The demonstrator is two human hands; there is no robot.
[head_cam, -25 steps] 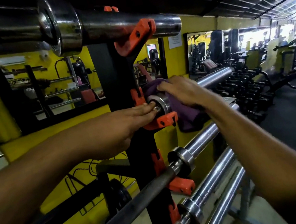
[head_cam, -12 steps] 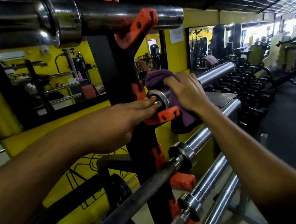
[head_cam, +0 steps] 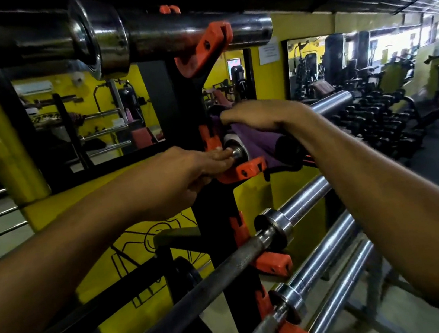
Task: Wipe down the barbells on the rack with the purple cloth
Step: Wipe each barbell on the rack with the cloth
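The left hand (head_cam: 185, 171) reaches in from the left, its fingers (head_cam: 221, 156) bunched narrow and pinched on the thin shaft just inside the collar (head_cam: 234, 149) of the second barbell down. It looks like a steadying hold, meant to stop the bar rolling in its cradle. That bar rests across the orange hooks (head_cam: 244, 171) of the black rack upright (head_cam: 195, 130), so the rack bears its weight. It is heavy, rigid steel that nobody need lift; the smooth chrome sleeve will turn freely and slip under a bare palm.

Just right of the collar, the purple cloth (head_cam: 258, 140) is draped over the sleeve and hangs below it in loose folds. It is soft, light and limp, so it will bunch or slide off unless pressed all round the metal. The right hand (head_cam: 259, 116) lies on top of it, fingers curled over the far side and holding the cloth against the bar. How tightly they close behind the sleeve I cannot quite tell, since the hand hides them. The bare sleeve end (head_cam: 331, 101) shows past the wrist.

The best grip is a full wrap of cloth round the sleeve, pulled outward along its length. The lower barbells (head_cam: 304, 205) lie stacked beneath, untouched by either hand.
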